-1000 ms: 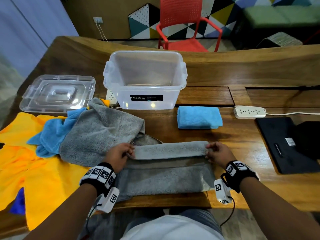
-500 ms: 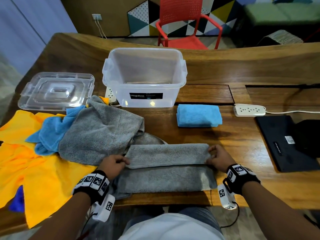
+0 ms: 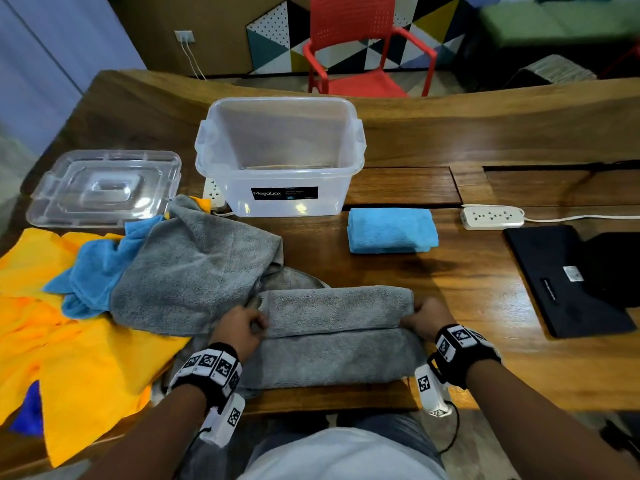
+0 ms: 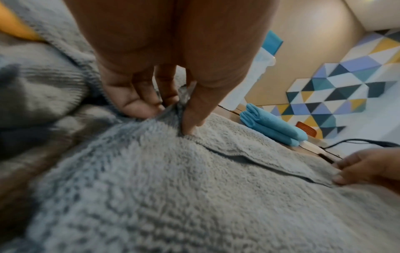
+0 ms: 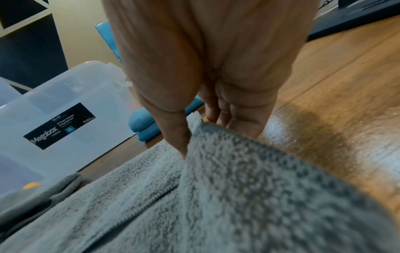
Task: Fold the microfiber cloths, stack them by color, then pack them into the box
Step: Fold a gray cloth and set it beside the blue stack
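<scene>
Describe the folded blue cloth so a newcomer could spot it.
Start at the clear plastic storage box on the wooden table. Just off its front right corner lies the folded blue microfiber cloth, alone, the only neatly folded blue one.

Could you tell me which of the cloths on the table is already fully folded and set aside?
The blue cloth right of the clear box: a neat folded rectangle lying alone. The other cloths lie loose at the left or are mid-fold.
</scene>
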The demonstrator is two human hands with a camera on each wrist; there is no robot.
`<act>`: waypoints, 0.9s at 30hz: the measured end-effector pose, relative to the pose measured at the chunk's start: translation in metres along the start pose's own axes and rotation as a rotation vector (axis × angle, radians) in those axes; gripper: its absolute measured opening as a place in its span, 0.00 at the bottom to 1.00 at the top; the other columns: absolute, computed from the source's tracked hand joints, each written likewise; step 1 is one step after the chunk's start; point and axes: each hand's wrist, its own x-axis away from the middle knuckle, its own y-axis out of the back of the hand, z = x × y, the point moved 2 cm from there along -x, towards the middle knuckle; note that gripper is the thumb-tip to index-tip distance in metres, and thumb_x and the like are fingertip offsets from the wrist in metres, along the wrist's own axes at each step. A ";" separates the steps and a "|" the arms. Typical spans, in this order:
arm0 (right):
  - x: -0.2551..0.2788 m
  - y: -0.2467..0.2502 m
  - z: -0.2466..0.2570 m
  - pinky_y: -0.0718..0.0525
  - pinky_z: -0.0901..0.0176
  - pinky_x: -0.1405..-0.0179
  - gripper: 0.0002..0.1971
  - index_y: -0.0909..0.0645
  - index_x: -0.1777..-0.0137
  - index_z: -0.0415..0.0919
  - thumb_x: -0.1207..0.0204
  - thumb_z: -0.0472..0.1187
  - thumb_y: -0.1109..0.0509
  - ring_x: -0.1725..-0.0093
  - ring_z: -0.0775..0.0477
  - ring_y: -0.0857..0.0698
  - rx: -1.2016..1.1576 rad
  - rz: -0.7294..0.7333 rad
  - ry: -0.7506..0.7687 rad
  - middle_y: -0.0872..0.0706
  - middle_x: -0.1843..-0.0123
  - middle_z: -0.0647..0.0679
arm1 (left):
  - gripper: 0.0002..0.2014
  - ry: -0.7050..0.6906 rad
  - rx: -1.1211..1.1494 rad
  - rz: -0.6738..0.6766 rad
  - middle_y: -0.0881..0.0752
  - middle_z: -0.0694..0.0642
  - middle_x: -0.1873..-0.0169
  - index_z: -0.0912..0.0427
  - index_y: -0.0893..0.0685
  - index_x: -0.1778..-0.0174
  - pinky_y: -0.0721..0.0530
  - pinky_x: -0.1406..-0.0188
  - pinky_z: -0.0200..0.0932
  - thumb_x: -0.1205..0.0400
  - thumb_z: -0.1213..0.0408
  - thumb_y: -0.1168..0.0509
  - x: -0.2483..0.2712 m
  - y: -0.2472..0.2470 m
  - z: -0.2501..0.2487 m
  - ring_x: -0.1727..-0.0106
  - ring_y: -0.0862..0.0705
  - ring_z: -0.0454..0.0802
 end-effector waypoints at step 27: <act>-0.017 0.042 -0.054 0.10 0.43 0.58 0.09 0.16 0.53 0.45 0.24 0.48 0.23 0.56 0.41 0.12 -0.184 -0.056 -0.001 0.11 0.54 0.44 | 0.11 0.261 0.441 -0.009 0.13 0.52 0.47 0.54 0.15 0.41 0.16 0.38 0.52 0.19 0.62 0.29 -0.084 -0.011 -0.030 0.48 0.14 0.54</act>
